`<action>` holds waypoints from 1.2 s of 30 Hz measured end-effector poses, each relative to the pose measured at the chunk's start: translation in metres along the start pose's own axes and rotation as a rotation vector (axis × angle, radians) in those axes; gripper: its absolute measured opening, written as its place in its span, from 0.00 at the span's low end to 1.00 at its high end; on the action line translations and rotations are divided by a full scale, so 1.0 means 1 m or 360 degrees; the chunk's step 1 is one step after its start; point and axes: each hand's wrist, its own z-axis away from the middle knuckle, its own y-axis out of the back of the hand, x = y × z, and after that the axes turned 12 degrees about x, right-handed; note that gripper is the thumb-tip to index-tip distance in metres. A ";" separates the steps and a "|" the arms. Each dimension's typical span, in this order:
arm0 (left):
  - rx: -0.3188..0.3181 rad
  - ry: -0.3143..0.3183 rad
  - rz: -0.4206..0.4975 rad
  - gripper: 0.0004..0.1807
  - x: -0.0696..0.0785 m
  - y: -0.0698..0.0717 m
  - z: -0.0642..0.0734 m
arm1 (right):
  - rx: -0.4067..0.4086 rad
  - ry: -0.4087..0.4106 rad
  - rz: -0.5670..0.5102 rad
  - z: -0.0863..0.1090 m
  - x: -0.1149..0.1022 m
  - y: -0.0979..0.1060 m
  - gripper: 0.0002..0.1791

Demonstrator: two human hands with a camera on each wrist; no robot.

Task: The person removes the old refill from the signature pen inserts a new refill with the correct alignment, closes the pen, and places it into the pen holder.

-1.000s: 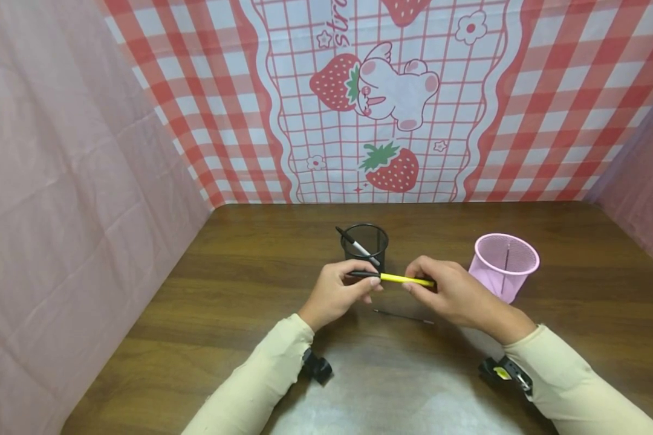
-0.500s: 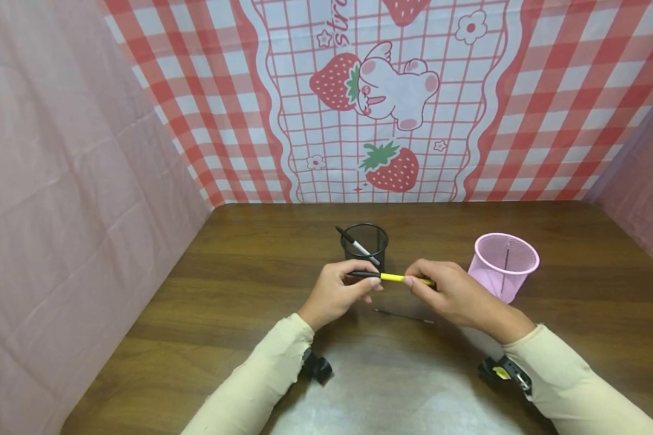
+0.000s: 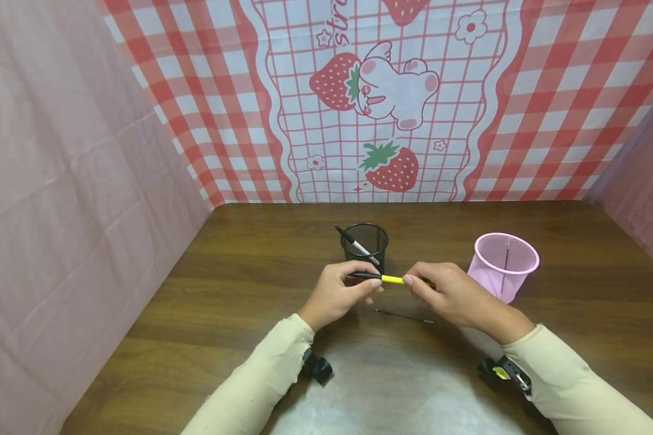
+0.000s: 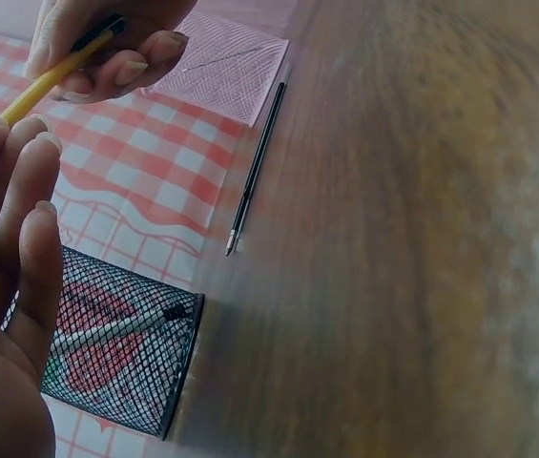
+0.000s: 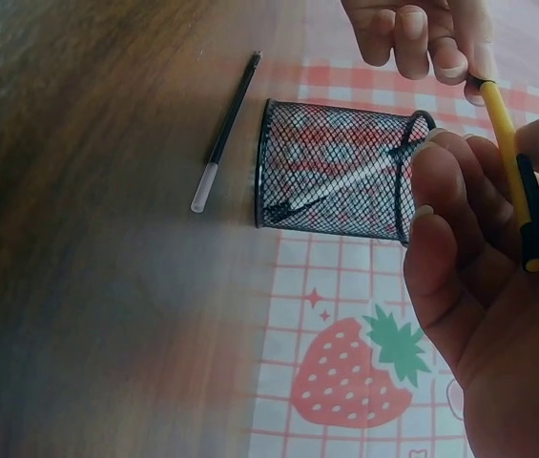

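Note:
A pen with a yellow barrel [image 3: 393, 280] and a black front part is held level between both hands above the table. My left hand [image 3: 337, 293] pinches its black part between thumb and fingers. The yellow part is gripped by my right hand [image 3: 448, 296], which covers its far end in the head view; the right wrist view shows a black clip [image 5: 533, 205] there. Below the hands, a thin dark pen refill [image 3: 404, 316] lies on the table. Just behind the left hand stands a black mesh pen holder [image 3: 366, 225] with a black-and-white marker [image 3: 359, 246] leaning inside.
To the right, near the right hand, stands a pink mesh pen holder [image 3: 495, 284] with a thin rod [image 3: 506, 260] in it. The brown wooden table [image 3: 196, 350] meets a checked strawberry cloth [image 3: 392, 169] at the back. A pink cloth [image 3: 76, 211] hangs on the left.
My right thumb and fingers have shifted slightly left along the yellow barrel, so less of it shows. The left hand has stayed nearly still.

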 end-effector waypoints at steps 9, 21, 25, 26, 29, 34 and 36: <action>0.0026 0.0028 0.0003 0.06 0.003 -0.001 0.001 | -0.0012 0.0049 0.0079 -0.002 -0.003 0.003 0.04; 0.0068 0.0050 0.0024 0.07 0.000 0.001 0.000 | 0.0126 0.0201 0.0212 -0.002 -0.003 0.001 0.16; 0.0075 0.0067 0.0015 0.08 0.000 0.000 0.000 | 0.0164 0.0263 0.0243 -0.002 -0.002 0.001 0.16; 0.0075 0.0069 0.0014 0.08 0.000 0.000 0.000 | 0.0175 0.0279 0.0248 -0.002 -0.002 0.001 0.16; 0.0065 0.0070 0.0021 0.08 0.001 -0.001 0.000 | 0.0209 0.0330 0.0251 -0.002 -0.002 0.001 0.15; 0.0057 0.0051 0.0036 0.08 0.000 -0.001 0.000 | 0.0247 0.0370 0.0239 -0.003 -0.002 0.002 0.13; 0.0060 0.0043 0.0036 0.08 0.000 0.000 0.000 | 0.0252 0.0372 0.0231 -0.003 -0.003 0.002 0.12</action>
